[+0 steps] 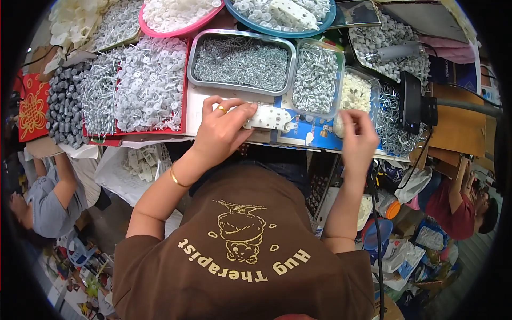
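Observation:
My left hand grips the left end of a flat white plastic plate with small holes at the table's front edge. The plate's right end lies over a blue printed sheet. To the right, my right hand is raised beside a clear tub of small cream-white pieces. Its fingers are pinched together, and whatever may be between them is too small to make out. Just behind the plate stand a metal tray of small screws and a clear plastic box of white-headed metal pins.
White plastic parts fill a red box, with grey cylinders farther left. A pink basin and a blue basin stand behind. At right are metal hooks and a black device on an arm. Other people sit at both sides.

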Motion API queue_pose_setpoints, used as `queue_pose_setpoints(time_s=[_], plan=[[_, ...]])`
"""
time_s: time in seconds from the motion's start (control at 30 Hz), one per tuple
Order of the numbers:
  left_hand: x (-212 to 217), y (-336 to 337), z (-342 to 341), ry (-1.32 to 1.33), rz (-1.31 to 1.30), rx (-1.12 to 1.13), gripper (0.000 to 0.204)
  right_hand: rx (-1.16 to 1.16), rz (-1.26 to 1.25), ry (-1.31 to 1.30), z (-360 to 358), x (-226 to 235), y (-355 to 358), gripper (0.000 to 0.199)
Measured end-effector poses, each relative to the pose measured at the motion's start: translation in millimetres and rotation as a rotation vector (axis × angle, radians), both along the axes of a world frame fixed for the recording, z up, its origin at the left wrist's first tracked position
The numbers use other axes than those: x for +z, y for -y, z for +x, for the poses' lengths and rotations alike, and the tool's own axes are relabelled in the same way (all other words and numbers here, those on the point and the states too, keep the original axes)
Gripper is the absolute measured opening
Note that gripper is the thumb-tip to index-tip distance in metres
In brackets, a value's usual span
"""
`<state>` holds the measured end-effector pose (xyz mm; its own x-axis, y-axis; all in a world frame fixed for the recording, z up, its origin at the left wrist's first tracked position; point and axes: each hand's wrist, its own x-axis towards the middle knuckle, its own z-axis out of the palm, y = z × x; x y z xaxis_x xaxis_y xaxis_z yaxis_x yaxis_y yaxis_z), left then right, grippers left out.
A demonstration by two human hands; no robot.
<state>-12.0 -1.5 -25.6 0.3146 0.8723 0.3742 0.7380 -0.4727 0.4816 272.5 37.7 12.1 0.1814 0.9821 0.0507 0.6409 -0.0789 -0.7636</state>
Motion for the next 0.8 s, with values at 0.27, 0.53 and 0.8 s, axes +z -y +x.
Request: queue_pose_setpoints(time_s=[0.27, 0.53, 0.8], plan=[[-3.0, -14.5, -6.4, 0.064, -0.021, -0.113, 0.048, 0.106, 0.122, 0.507, 40.7, -36.6, -14.0, 0.017], [32.9, -26.6, -14.9, 0.115, -0.119, 0.048, 0.040, 0.111, 0.049, 0.228, 50.2, -35.4, -10.1, 0.011], [-8.3, -94.8, -37.5, -0.168, 0.175, 0.064, 0.012, -0.053, 0.018, -0.072, 16.8, -8.7, -0.8, 0.015]])
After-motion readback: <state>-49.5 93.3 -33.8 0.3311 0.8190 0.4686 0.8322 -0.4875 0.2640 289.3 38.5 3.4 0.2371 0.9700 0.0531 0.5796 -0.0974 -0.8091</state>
